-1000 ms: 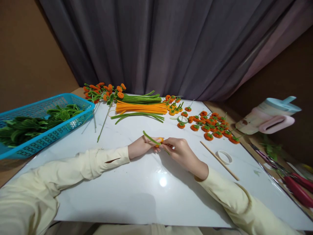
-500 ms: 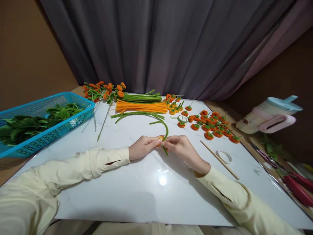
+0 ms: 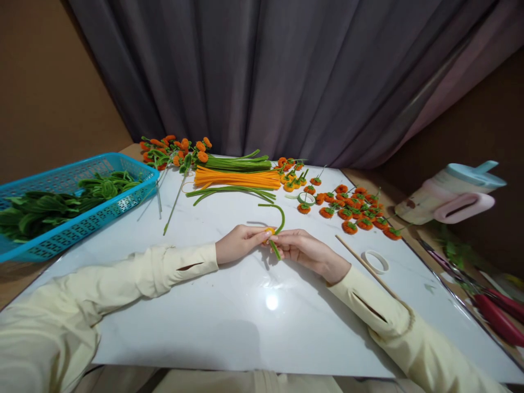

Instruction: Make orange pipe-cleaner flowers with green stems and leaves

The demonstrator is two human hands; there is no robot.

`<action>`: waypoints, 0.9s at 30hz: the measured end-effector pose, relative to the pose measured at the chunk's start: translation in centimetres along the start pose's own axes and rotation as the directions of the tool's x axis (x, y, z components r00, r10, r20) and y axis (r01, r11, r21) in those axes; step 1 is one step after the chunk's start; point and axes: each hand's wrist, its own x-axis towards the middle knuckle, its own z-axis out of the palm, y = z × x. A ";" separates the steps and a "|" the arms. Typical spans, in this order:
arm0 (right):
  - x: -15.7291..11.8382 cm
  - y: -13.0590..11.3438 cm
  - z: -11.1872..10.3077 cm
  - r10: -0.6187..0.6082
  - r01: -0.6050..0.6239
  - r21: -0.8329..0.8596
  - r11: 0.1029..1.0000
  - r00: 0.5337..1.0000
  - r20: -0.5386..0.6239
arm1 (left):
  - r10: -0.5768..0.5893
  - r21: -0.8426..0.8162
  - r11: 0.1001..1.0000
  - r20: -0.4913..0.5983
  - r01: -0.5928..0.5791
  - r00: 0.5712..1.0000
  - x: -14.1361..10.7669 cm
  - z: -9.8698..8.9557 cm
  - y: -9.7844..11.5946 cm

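Note:
Over the middle of the white table, my left hand (image 3: 242, 243) pinches a small yellow-orange fuzzy piece (image 3: 269, 231) between thumb and fingers. A green fuzzy stem (image 3: 282, 217) runs past that piece; its upper part curves over to the left and its short lower end points down. My right hand (image 3: 305, 249) meets it from the right, thumb and fingertips closed on the green stem beside the yellow-orange piece. The fingertips of both hands nearly touch, and they partly hide where the stem and the piece meet.
Orange stems (image 3: 237, 178) and green stems (image 3: 239, 164) lie behind the hands. Orange flower heads (image 3: 354, 203) spread at the right, near a wooden stick (image 3: 360, 256) and white tape roll (image 3: 375, 262). A blue basket (image 3: 82, 224) holds leaves at left; a cup (image 3: 450, 191) and red-handled tool (image 3: 497, 319) stand right.
My right hand has turned and its fingers are more stretched out. The curved green stem has shifted slightly to the right. My left hand has barely moved.

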 end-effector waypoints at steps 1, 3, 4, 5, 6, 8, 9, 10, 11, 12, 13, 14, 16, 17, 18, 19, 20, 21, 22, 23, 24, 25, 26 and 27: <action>0.0 0.1 -0.1 -0.021 0.022 -0.019 1.000 1.000 0.012 | -0.047 -0.089 0.995 -0.014 0.046 0.999 0.2 0.0 0.0; 0.2 0.2 -0.2 -0.080 0.080 -0.060 0.995 0.997 0.004 | -0.162 -0.297 0.945 -0.065 0.135 0.985 0.5 -0.2 0.0; 0.2 0.3 -0.3 -0.119 0.116 -0.089 0.989 0.993 -0.026 | -0.218 -0.391 0.905 -0.090 0.166 0.972 0.7 -0.3 0.0; 0.3 0.4 -0.5 -0.171 0.160 -0.133 0.978 0.983 -0.072 | -0.265 -0.468 0.864 -0.106 0.187 0.958 0.9 -0.5 -0.1; 0.3 0.5 -0.6 -0.242 0.213 -0.201 0.956 0.961 -0.135 | -0.299 -0.521 0.829 -0.108 0.202 0.948 1.0 -0.7 -0.1; 0.3 0.5 -0.8 -0.460 0.332 -0.422 0.844 0.852 -0.250 | -0.327 -0.572 0.788 -0.074 0.228 0.942 1.2 -1.1 -0.2; 0.3 0.5 -0.9 -0.592 0.384 -0.557 0.736 0.765 -0.255 | -0.329 -0.579 0.777 -0.040 0.246 0.944 1.2 -1.3 -0.3; 0.2 0.5 -0.9 -0.713 0.421 -0.682 0.598 0.668 -0.212 | -0.327 -0.578 0.771 -0.003 0.265 0.945 1.3 -1.4 -0.3; 0.1 0.5 -0.8 -0.802 0.443 -0.777 0.447 0.584 -0.128 | -0.324 -0.572 0.770 0.033 0.284 0.946 1.3 -1.6 -0.3; 0.0 0.5 -0.8 -0.851 0.456 -0.835 0.307 0.525 -0.027 | -0.322 -0.561 0.772 0.060 0.298 0.945 1.3 -1.7 -0.4; -0.1 0.5 -0.7 -0.867 0.463 -0.864 0.198 0.494 0.067 | -0.321 -0.552 0.775 0.077 0.309 0.944 1.3 -1.7 -0.4; -0.1 0.6 -0.7 -0.862 0.467 -0.875 0.125 0.488 0.138 | -0.321 -0.545 0.777 0.085 0.314 0.943 1.4 -1.8 -0.4; -0.1 0.7 -0.6 -0.829 0.468 -0.882 0.055 0.513 0.221 | -0.329 -0.547 0.774 0.082 0.318 0.941 1.4 -1.8 -0.4; 0.0 0.8 -0.6 -0.816 0.468 -0.883 0.034 0.523 0.246 | -0.336 -0.551 0.769 0.083 0.325 0.938 1.4 -1.8 -0.4; 0.1 0.9 -0.7 -0.808 0.468 -0.883 0.018 0.527 0.263 | -0.344 -0.554 0.763 0.087 0.332 0.935 1.4 -1.8 -0.4; 0.1 1.0 -0.7 -0.803 0.467 -0.884 0.005 0.529 0.275 | -0.349 -0.557 0.758 0.093 0.339 0.933 1.4 -1.8 -0.3; 0.1 1.0 -0.8 -0.799 0.465 -0.885 -0.001 0.532 0.281 | -0.352 -0.559 0.755 0.099 0.345 0.931 1.4 -1.8 -0.3; 0.1 1.1 -0.8 -0.796 0.462 -0.887 0.004 0.538 0.277 | -0.354 -0.563 0.751 0.100 0.346 0.930 1.4 -1.8 -0.2; 0.1 1.1 -0.9 -0.791 0.458 -0.888 0.020 0.551 0.267 | -0.354 -0.569 0.747 0.095 0.342 0.930 1.4 -1.8 -0.2; 0.1 1.0 -0.9 -0.784 0.456 -0.889 0.041 0.567 0.255 | -0.355 -0.579 0.742 0.087 0.337 0.931 1.4 -1.9 -0.2; 0.0 1.0 -0.9 -0.778 0.453 -0.889 0.062 0.580 0.241 | -0.356 -0.589 0.737 0.080 0.332 0.931 1.4 -1.9 -0.2; 0.0 1.0 -0.9 -0.776 0.447 -0.891 0.079 0.588 0.227 | -0.356 -0.596 0.732 0.078 0.330 0.931 1.4 -2.0 -0.2; -0.1 1.0 -0.9 -0.777 0.438 -0.894 0.092 0.593 0.210 | -0.354 -0.599 0.730 0.081 0.329 0.932 1.4 -2.0 -0.3; -0.1 1.0 -1.0 -0.780 0.427 -0.899 0.103 0.595 0.193 | -0.350 -0.600 0.729 0.089 0.330 0.933 1.4 -2.1 -0.3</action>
